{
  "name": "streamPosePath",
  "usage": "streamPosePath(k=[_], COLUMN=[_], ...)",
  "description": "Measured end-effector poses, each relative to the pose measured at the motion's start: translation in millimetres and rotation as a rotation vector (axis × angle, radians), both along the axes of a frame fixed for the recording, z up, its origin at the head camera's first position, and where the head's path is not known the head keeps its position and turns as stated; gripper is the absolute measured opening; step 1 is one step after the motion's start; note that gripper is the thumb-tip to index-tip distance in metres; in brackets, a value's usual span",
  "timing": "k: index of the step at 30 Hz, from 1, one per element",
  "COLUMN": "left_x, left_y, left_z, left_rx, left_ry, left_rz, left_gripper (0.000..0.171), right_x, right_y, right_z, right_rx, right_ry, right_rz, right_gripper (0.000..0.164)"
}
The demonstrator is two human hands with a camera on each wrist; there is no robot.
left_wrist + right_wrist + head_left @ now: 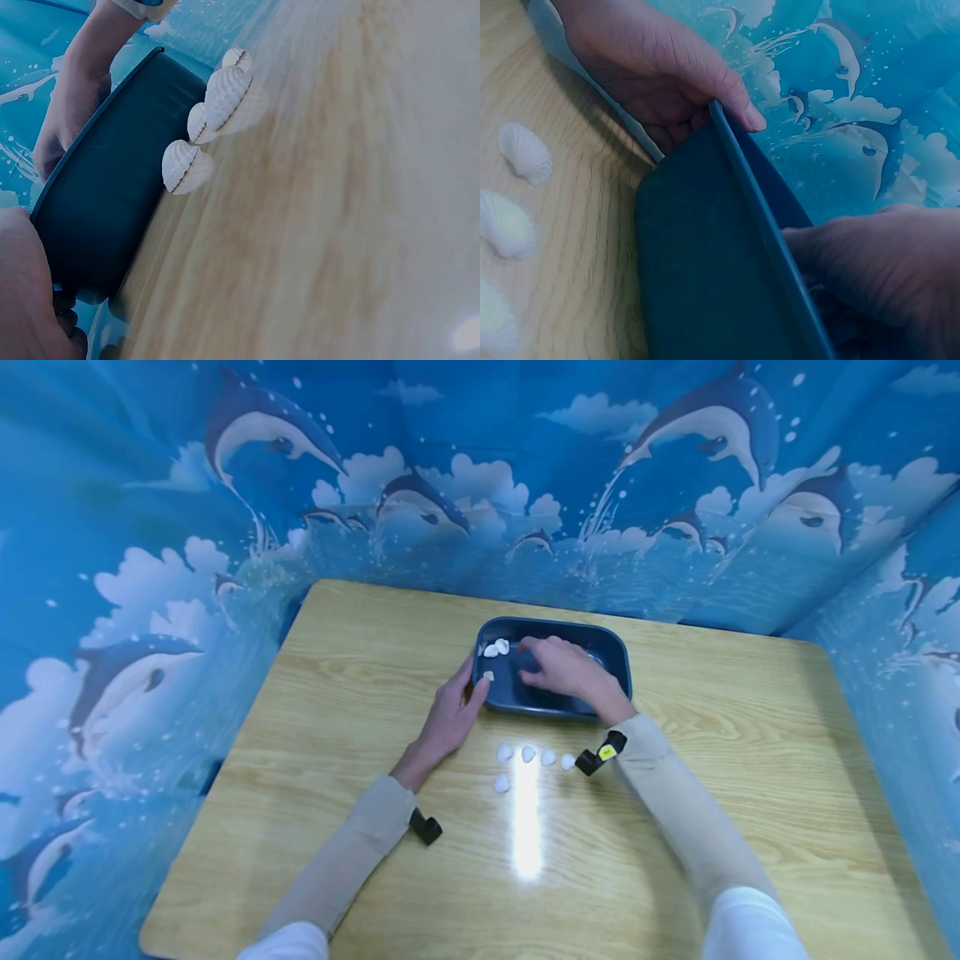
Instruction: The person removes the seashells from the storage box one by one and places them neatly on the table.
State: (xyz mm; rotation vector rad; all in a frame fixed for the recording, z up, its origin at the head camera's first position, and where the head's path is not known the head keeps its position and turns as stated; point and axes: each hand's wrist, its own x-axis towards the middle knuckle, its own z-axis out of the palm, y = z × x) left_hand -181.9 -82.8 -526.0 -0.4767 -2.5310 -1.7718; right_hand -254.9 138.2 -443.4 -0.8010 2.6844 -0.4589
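Gripping bin [512, 683] at 8 o'clock with left hand [452, 712]; can't tell grip of right hand [567, 667] inside. Pinch shells [227, 96] by sides: likely light, brittle.

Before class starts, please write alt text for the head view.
A person's left grip holds the side of a dark tub while the right grip reaches inside it, near white shells. Five more shells lie in front on the wood-grain table.

Dolphins [716, 422] and white clouds [480, 478] cover the blue walls [480, 422]. A pale wooden table [345, 693] reflects a bright glare [527, 827].
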Motion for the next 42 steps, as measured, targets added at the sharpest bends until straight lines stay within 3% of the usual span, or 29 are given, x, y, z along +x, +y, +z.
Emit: streamPosePath(k=[8, 17, 21, 32, 42], left_x=[-0.3, 0.6, 1.3, 0.9, 0.3], left_y=[-0.3, -0.2, 0.3, -0.1, -0.4], left_z=[0.7, -0.3, 0.6, -0.1, 0.7], left_rx=[-0.01, -0.026, -0.029, -0.009, -0.018], left_ry=[-0.001, -0.031, -0.042, -0.02, -0.027], left_rz=[0.008, 0.012, 0.012, 0.008, 0.008], left_gripper=[0.06, 0.061, 0.062, 0.06, 0.06], right_x=[-11.0, -20.0, -20.9, -22.7, -24.8], right_y=[-13.2, -22.5, -22.0, -21.5, -19.8], right_z=[-7.0, -17.4, -21.9, -22.2, -22.4], right_rx=[0.017, 0.087, 0.082, 0.081, 0.031], right_ry=[0.032, -0.042, -0.043, 0.086, 0.063], right_rz=[0.013, 0.007, 0.02, -0.002, -0.022], right_gripper=[0.049, 0.056, 0.053, 0.037, 0.024])
